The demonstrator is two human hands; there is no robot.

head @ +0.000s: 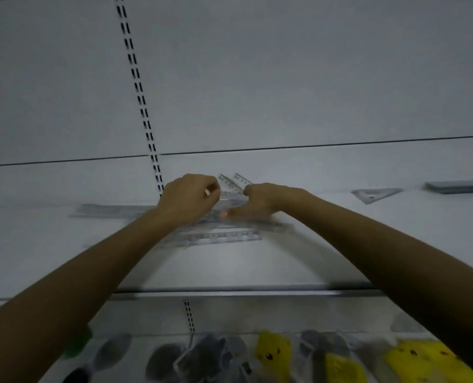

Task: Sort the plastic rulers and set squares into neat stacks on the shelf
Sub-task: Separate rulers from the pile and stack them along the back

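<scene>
On the white shelf (257,266), my left hand (188,199) and my right hand (260,201) meet over a loose pile of clear plastic rulers. Both pinch clear set squares (234,183) whose corners stick up between the hands. A clear ruler (221,237) lies flat just in front of the hands. More clear rulers (113,211) stretch out to the left, partly hidden under my left wrist. A single set square (373,194) lies flat further right. A neat grey stack of rulers (459,186) sits at the far right edge.
The white back panel has a slotted upright (144,111) behind my left hand. Below the shelf's front edge (229,293), a lower shelf holds packaged grey and yellow items (340,360).
</scene>
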